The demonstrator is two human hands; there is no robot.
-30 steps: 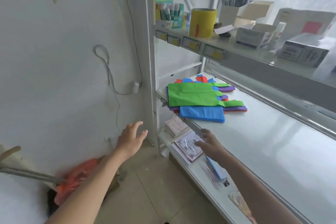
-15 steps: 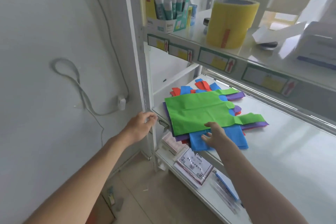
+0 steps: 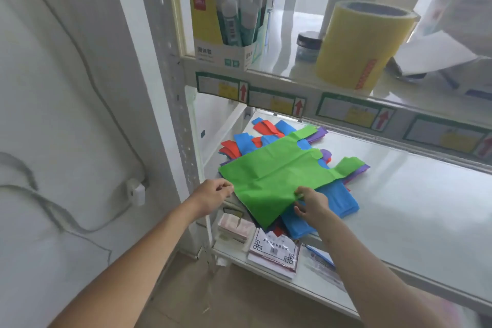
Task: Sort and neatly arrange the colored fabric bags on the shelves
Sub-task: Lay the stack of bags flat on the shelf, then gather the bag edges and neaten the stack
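Middle shelf [image 3: 399, 210]: white and glossy, carrying a loose pile of flat fabric bags at its left end, near the shelf's front edge.

Green bag [image 3: 277, 176]: lying on top of the pile, handles pointing right; its near corner is hanging past the shelf's front edge.

Blue bag [image 3: 338, 202]: lying under the green one, showing at the pile's right front. Further blue and red bags [image 3: 263, 128] are sticking out at the back of the pile, and purple bags [image 3: 356, 170] are peeking out along the right side beneath the green handles.

Left hand [image 3: 213, 194]: fingers curled, pinching the left front edge of the green bag.

Right hand [image 3: 311, 204]: thumb and forefinger pinching the green bag's front edge further right, the remaining fingers hanging loose over the blue bag.

Upper shelf [image 3: 292, 74]: holding a yellow tape roll [image 3: 359, 42], a small dark-lidded jar [image 3: 308, 46] just to its left, and a carton of glue sticks [image 3: 229, 26] at the left end. Labels with red arrows [image 3: 298, 106] are lining its front edge.

Lower shelf [image 3: 266, 266]: holding a packet with a printed border [image 3: 274, 250] and a pink bundle [image 3: 234, 226] beside it.

White cable [image 3: 66, 208]: running along the wall at left.
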